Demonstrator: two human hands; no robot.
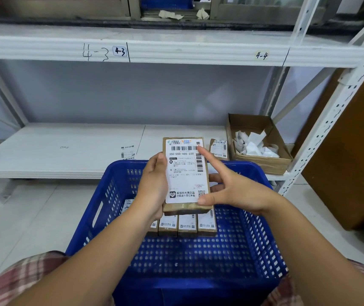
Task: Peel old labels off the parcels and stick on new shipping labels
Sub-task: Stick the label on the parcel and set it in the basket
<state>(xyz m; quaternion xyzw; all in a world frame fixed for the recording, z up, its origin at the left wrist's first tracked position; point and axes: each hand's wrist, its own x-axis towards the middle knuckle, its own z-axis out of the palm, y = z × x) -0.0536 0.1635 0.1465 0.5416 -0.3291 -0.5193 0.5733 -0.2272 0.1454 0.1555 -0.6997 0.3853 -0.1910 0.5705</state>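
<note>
Right index fingertip (200, 149) sits on the top-right corner of the white printed shipping label (184, 173), and the right thumb rests on its bottom-right corner. The two digits are spread wide along the label's right edge, pinching nothing. The right hand (236, 188) is otherwise open; its other fingers are hidden. The left hand (154, 186) grips the flat brown cardboard parcel (187, 209) from its left side, thumb on the front face. The fingertips showing past the right edge are probably the left hand's, not certain. The parcel is held upright-ish above the blue perforated plastic basket (198, 250), label toward the camera. A row of similar labelled brown parcels (187, 226) lies inside the basket. The white metal shelf (66, 146) behind holds a loose label sheet (129, 152), another small labelled parcel (219, 149) and an open cardboard box of crumpled white paper scraps (262, 164). Step, as a judgement: either pressing a fresh label flat or feeling for a corner to peel; the label lies flat, so cannot tell which. Peeling next would need a nail under one corner while the left hand keeps its firm grip.
</note>
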